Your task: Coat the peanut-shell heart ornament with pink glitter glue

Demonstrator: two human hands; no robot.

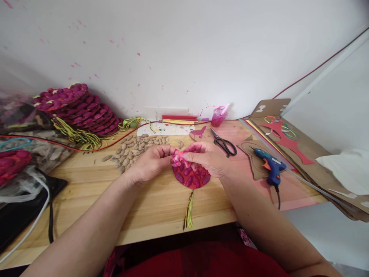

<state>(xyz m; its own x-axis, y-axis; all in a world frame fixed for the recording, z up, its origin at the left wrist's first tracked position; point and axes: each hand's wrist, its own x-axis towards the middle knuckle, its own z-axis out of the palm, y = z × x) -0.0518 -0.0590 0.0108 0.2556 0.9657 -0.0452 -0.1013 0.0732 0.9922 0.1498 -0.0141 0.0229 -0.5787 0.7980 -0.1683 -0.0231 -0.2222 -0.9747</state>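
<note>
Both hands meet above a round red piece covered with purple-painted lumps that look like peanut shells. A yellow-green and dark tassel hangs from its near edge onto the table. My left hand pinches a small bright red piece from the left; it may be paper, but its kind is unclear. My right hand has its thumb and fingers closed on the same piece. Pink stains cover the fingertips, which hide most of it. Loose peanut shells lie beyond my left hand.
Black-handled scissors and a blue glue gun with its cord lie to the right. A pink cup stands by the wall. Stacked purple-lumped discs rise at left, crossed by a red cable. Cardboard carries red paper scraps.
</note>
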